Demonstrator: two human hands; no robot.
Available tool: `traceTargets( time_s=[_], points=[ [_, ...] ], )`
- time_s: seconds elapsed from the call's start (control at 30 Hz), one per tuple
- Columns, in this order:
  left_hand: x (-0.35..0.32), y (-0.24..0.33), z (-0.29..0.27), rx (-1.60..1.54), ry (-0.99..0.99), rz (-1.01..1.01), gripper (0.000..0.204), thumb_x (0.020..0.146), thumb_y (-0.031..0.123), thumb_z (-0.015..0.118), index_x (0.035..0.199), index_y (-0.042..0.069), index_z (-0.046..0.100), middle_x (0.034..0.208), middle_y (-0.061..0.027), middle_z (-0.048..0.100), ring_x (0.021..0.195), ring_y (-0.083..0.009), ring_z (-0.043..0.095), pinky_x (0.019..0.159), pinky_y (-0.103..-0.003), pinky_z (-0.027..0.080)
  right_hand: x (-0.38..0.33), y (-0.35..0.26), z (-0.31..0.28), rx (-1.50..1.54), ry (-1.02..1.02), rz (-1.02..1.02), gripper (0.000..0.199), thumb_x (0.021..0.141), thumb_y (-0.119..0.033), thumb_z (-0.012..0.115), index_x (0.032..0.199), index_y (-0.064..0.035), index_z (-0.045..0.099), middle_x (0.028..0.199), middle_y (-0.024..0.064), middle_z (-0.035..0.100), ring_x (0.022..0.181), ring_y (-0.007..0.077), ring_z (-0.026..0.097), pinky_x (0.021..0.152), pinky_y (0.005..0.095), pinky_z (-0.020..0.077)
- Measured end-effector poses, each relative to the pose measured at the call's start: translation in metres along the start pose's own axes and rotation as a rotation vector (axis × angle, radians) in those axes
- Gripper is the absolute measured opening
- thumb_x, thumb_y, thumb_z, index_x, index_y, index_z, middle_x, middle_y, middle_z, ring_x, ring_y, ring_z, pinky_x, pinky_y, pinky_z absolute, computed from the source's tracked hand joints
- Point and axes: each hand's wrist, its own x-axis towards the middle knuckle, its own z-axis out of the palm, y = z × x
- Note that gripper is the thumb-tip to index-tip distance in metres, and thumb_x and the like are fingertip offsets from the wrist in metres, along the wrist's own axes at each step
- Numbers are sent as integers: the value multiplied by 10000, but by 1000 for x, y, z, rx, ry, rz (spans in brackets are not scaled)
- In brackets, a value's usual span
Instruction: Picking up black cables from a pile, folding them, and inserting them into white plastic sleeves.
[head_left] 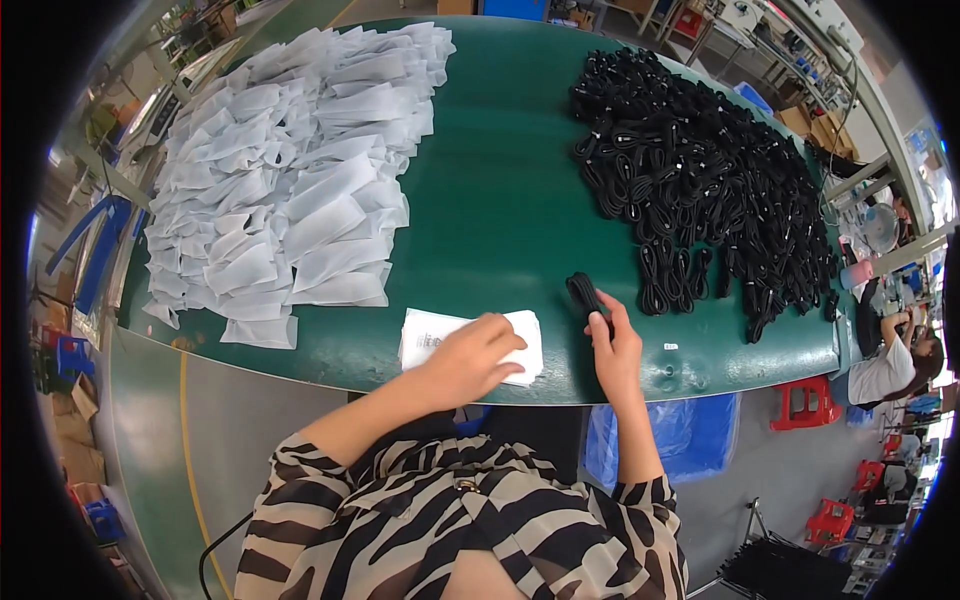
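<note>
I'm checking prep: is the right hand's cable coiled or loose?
Coiled: the black cable forms a looped bundle in the right hand.

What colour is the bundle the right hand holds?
The bundle is black, clearest in the head view.

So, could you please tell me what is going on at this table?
A person's right hand holds a black cable, while the left hand is over the white stack by the near edge of the green table. White pouches lie heaped on the left, and more black cables are piled on the right.
</note>
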Motion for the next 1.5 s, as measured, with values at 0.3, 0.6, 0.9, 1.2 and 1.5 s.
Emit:
traceTargets(
  time_s=[0.3,0.6,0.9,1.2,1.5],
  points=[
    [-6,-2,29,29,-26,-138,110,844,54,702,904,32,613,890,-101,599,810,-280,608,713,-376,499,-52,-19,-11,-153,1,-377,392,882,-12,697,1270,-24,636,927,142,643,766,276,632,695,346,508],
    [-11,2,24,-297,29,-390,102,845,-11,668,918,17,602,906,-107,587,777,-289,572,700,-374,482,-62,-23,-24,-366,-194,-552,392,846,-52,742,1233,-52,675,903,134,636,730,291,632,619,359,502],
    [1,14,10,-111,43,-1,154,792,-41,696,876,45,599,1019,-85,585,976,-283,538,854,-371,446,-53,-17,1,227,-342,-68,384,858,-21,705,1236,-46,645,984,114,623,845,230,633,660,312,503],
    [-1,7,-49,-769,362,-325,58,998,114,564,1018,60,568,1082,-86,605,1066,-182,554,978,-362,444,-34,-49,16,138,-84,-535,484,838,-92,711,1302,-33,588,1289,171,506,1008,250,596,831,347,499],
    [52,-90,-194,-175,954,-192,152,1020,143,556,1083,9,522,991,-96,582,1009,-224,608,935,-380,476,50,42,-34,-899,507,-394,413,865,-96,713,1255,-38,592,1188,197,555,1076,382,558,883,450,482]
  ],
)
